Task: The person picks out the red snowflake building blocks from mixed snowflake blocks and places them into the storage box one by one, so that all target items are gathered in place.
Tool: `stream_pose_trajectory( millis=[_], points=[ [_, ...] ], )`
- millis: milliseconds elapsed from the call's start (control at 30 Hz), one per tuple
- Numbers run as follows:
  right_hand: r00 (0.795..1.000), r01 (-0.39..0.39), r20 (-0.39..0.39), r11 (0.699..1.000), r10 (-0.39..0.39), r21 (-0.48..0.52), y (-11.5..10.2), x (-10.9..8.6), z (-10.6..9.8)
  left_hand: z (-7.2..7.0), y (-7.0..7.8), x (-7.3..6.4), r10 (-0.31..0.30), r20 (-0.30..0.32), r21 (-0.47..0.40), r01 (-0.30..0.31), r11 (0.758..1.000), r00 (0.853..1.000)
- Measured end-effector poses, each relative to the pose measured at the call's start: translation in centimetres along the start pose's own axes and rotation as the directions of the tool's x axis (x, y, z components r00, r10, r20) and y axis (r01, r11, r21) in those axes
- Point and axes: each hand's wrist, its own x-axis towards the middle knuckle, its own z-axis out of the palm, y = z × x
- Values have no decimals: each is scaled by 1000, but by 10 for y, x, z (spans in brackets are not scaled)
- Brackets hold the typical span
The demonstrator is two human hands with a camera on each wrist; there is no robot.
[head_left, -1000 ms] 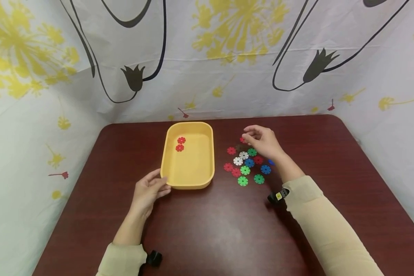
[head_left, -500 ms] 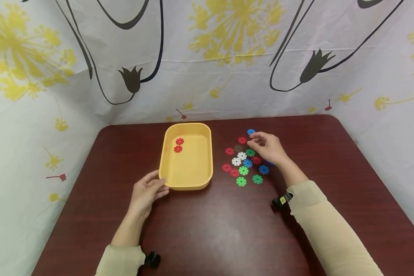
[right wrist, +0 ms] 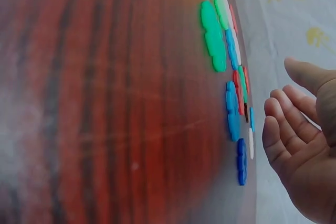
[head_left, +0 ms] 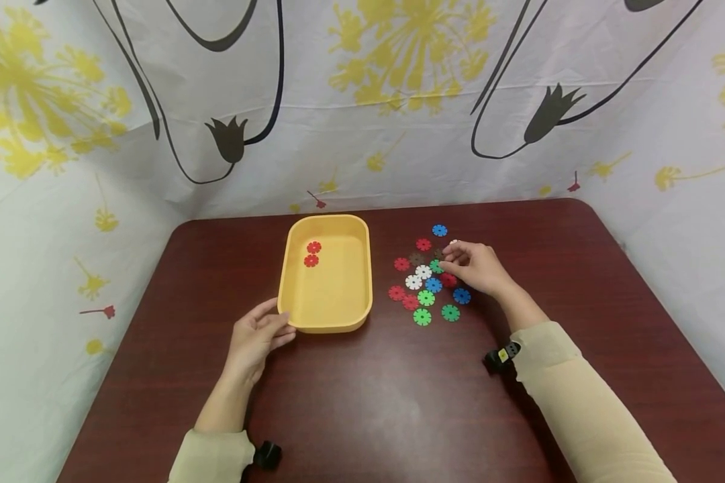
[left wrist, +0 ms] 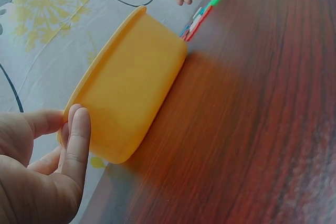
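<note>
My left hand (head_left: 256, 342) pinches the rim of a yellow plastic tray (head_left: 325, 320) at its near left corner, thumb on one side and fingers on the other in the left wrist view. Two red notched discs (head_left: 312, 254) lie inside the tray. Over the right part of a scatter of similar discs hovers my right hand (head_left: 477, 268), its fingers loosely bent. The right wrist view shows a gap between thumb and fingers, with nothing held. Closest to its fingertips are a green disc (head_left: 436, 266), a red disc (head_left: 448, 280) and a partly hidden white disc (head_left: 454, 242).
Several more discs in red, white, blue, green and brown lie flat right of the tray, among them a blue disc (head_left: 439, 230) at the far end. The dark red-brown table (head_left: 362, 402) meets a patterned cloth (head_left: 362, 134) at its back and sides.
My right hand has moved nearer and slightly right over the discs, uncovering the far blue disc and part of a white one. The left hand stays on the tray rim.
</note>
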Motion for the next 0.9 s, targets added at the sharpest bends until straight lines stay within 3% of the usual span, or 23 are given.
stream_pose_trajectory(
  millis=[300,900],
  points=[
    [999,2,45,1000,-3,16,5,-5,1,-2,-1,0,1,-6,3,-1,1000,1000],
    [997,23,81,999,-19,-47,7,-12,-1,-1,-1,-1,2,-5,-18,-2,1000,1000]
  ],
)
